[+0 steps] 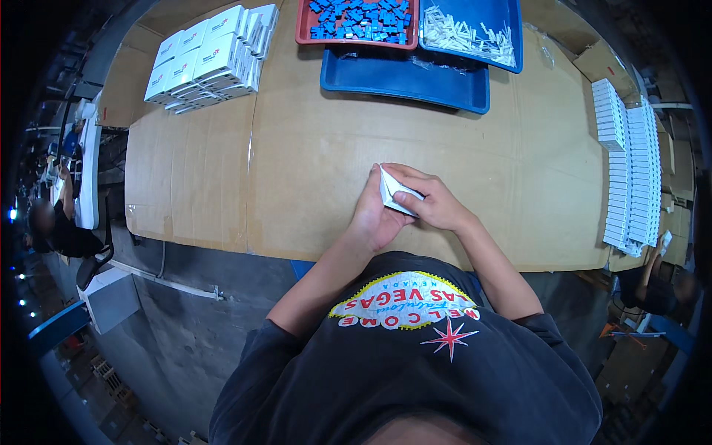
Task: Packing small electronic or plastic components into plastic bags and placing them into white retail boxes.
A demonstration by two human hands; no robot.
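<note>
Close in front of my body, both hands hold a small white cardboard box (390,187) above the near part of the table. My left hand (372,216) is closed around its left side and underside. From the right, my right hand (439,203) grips it, with the thumb lying across the white face and the fingers over the far edge. Slanted edges show on the box, like a folded flap; my fingers hide much of it, and its inside cannot be seen.
Brown cardboard covers the table (319,170). Stacked white boxes (196,59) stand far left, and long rows of them (630,170) at the right. At the back are a red tray (302,30) of blue pieces, a blue tray (517,37) of white pieces and another blue tray (404,85).
</note>
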